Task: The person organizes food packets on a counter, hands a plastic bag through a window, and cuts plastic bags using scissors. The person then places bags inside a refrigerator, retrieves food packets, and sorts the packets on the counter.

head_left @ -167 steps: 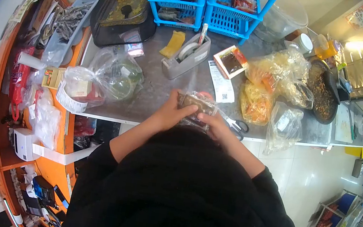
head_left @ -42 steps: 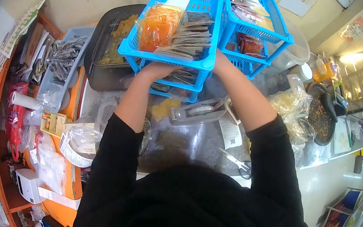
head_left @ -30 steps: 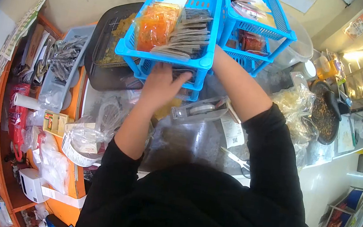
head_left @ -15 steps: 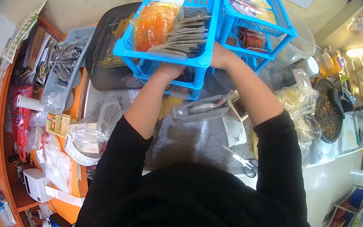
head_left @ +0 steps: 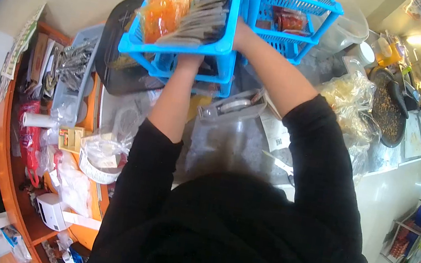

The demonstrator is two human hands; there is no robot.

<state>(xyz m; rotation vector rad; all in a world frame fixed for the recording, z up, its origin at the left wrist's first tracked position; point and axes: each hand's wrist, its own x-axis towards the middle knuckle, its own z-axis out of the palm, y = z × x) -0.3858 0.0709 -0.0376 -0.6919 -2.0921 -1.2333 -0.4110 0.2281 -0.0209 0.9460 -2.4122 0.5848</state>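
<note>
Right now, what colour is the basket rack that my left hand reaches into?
The basket rack is bright blue; the head view shows it best.

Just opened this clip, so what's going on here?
A person is reaching into a blue rack. The left hand goes in beneath the top basket; the right hand is at the rack's right side. Both are partly hidden, so their grip can't be seen. Orange packets and grey packets sit in the top basket. A tape dispenser and scissors lie nearby.
</note>
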